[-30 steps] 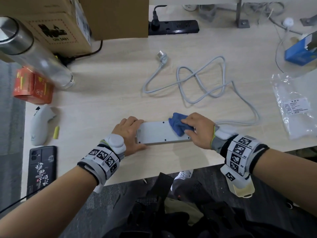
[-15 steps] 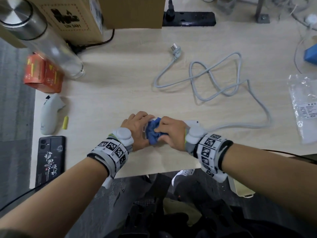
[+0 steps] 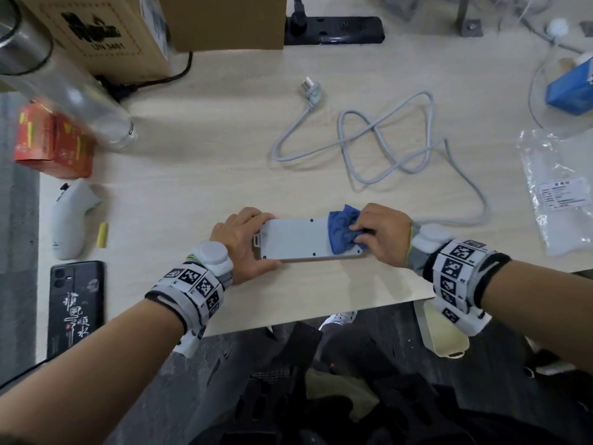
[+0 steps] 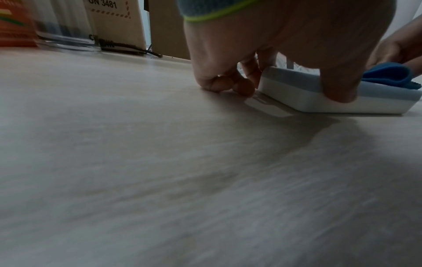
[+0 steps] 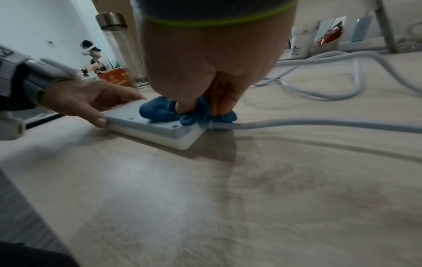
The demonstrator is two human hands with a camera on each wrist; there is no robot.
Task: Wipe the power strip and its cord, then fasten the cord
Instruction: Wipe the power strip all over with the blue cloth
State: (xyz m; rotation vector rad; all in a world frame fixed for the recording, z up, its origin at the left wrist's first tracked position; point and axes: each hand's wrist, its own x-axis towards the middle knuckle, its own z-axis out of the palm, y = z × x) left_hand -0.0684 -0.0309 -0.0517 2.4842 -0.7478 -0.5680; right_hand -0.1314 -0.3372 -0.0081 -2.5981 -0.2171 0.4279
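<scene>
One power strip point(image 3: 293, 239) – left hand point(image 3: 244, 240) gripping its end, right hand point(image 3: 382, 232) seemingly pinching one blue cloth point(image 3: 341, 232)

Power strip point(image 3: 293, 239) w/ pale grey back & white sides, small dark screw dots at the corners. Cord point(image 3: 385, 146) light grey, plug same. Cloth point(image 3: 341, 232) deep blue. Counter point(image 3: 208, 155) pale beige wood grain. Wrist bands point(image 3: 195, 284) white w/ black square-code markers, neon-yellow edging. Near the counter's left edge: phone point(image 3: 77, 308) black w/ white script, controller point(image 3: 69, 220) white, box point(image 3: 53, 141) red-orange w/ yellow print. Far edge: 2nd strip point(image 3: 340, 29) black, carton point(image 3: 106, 33) brown w/ black print. Right edge: blue box point(image 3: 569, 88), clear bag point(image 3: 558, 184) w/ white label.
</scene>
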